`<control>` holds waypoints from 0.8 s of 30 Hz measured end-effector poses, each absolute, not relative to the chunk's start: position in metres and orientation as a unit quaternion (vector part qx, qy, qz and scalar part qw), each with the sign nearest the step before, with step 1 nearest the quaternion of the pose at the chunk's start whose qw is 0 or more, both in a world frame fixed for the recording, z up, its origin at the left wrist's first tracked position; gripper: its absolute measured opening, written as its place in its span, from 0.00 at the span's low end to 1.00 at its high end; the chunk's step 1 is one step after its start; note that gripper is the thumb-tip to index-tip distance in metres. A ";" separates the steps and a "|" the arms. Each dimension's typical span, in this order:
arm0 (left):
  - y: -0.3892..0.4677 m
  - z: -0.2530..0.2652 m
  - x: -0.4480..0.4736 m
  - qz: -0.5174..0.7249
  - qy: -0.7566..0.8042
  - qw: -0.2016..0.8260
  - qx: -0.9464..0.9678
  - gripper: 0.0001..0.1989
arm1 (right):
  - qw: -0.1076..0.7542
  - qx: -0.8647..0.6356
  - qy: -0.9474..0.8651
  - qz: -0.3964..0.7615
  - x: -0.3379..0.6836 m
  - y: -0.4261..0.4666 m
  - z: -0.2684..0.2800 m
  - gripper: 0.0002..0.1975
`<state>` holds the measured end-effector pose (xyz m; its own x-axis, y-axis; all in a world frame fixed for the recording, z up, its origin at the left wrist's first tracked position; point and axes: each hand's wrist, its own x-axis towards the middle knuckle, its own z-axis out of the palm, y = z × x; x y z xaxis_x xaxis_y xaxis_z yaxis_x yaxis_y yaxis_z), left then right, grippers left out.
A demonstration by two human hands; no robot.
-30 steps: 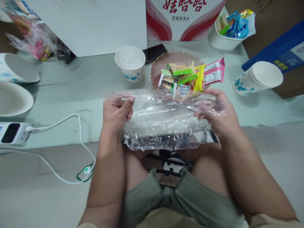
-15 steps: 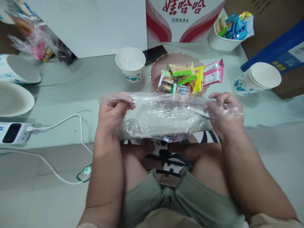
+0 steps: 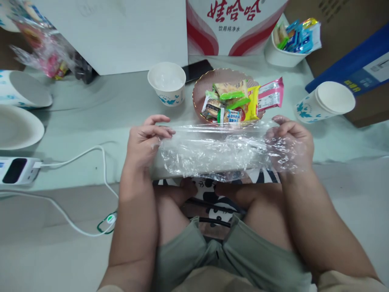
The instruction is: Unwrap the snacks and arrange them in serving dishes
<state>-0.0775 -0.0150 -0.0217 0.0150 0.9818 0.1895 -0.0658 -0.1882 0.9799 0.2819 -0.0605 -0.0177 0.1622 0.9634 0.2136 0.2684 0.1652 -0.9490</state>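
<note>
A clear, crinkled sheet of plastic film (image 3: 209, 152) is stretched between my two hands, over the table's front edge. My left hand (image 3: 146, 140) pinches its left end between thumb and fingers. At the other end my right hand (image 3: 290, 140) grips the film, which partly covers the fingers and palm. Just beyond the film stands a pink scalloped plate (image 3: 202, 91) with gold rim, holding several wrapped snacks (image 3: 232, 97). A white paper cup (image 3: 167, 87) with blue leaves stands left of the plate.
Stacked paper cups (image 3: 325, 101) lie tilted at the right. Behind are a tub of snacks (image 3: 287, 56), a dark phone (image 3: 197, 69) and a red-and-white carton (image 3: 232, 30). Left are paper bowls (image 3: 18, 127), a white power strip (image 3: 21, 170) and a cable (image 3: 103, 162).
The film's top edge has come down slightly and its left end has drawn in from behind my left hand. My left fingers are more spread; the right hand stays nearly in place.
</note>
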 end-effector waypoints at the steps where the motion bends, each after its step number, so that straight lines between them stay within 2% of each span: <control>1: -0.015 -0.020 -0.077 0.558 0.431 0.465 0.536 0.08 | 0.540 -0.552 -0.535 0.343 0.282 -0.060 -0.018 0.11; 4: -0.015 -0.018 -0.075 0.564 0.440 0.455 0.530 0.08 | 0.601 -0.549 -0.458 0.357 0.277 -0.059 -0.015 0.09; 6: -0.014 -0.018 -0.074 0.584 0.433 0.456 0.514 0.07 | 0.609 -0.551 -0.446 0.356 0.270 -0.059 -0.011 0.16; 8: -0.012 -0.018 -0.074 0.601 0.424 0.466 0.491 0.11 | 0.603 -0.566 -0.440 0.349 0.264 -0.060 -0.007 0.22; 10: -0.010 -0.018 -0.073 0.609 0.444 0.471 0.458 0.15 | 0.580 -0.592 -0.455 0.326 0.260 -0.061 -0.005 0.17; 12: -0.009 -0.018 -0.072 0.606 0.474 0.462 0.441 0.08 | 0.560 -0.607 -0.479 0.298 0.258 -0.062 -0.006 0.09; 13: -0.009 -0.018 -0.072 0.605 0.481 0.459 0.438 0.03 | 0.555 -0.604 -0.491 0.293 0.257 -0.063 -0.007 0.11; 16: -0.011 -0.018 -0.073 0.594 0.468 0.497 0.425 0.26 | 0.572 -0.582 -0.487 0.313 0.257 -0.063 -0.012 0.25; 18: -0.013 -0.018 -0.074 0.551 0.484 0.549 0.402 0.31 | 0.591 -0.573 -0.456 0.338 0.256 -0.062 -0.014 0.28; 19: -0.014 -0.018 -0.074 0.520 0.499 0.567 0.398 0.28 | 0.598 -0.572 -0.440 0.348 0.255 -0.062 -0.015 0.27; 22: -0.017 -0.017 -0.072 0.462 0.523 0.598 0.394 0.14 | 0.614 -0.561 -0.428 0.353 0.254 -0.062 -0.013 0.14; 24: -0.019 -0.013 -0.069 0.465 0.509 0.618 0.379 0.13 | 0.612 -0.540 -0.445 0.368 0.254 -0.065 -0.010 0.15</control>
<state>-0.0693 -0.0192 -0.0130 0.0499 0.9596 -0.2769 -0.1886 0.2813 0.9409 0.2537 -0.0646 -0.0104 0.3329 0.9312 0.1482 0.0309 0.1463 -0.9888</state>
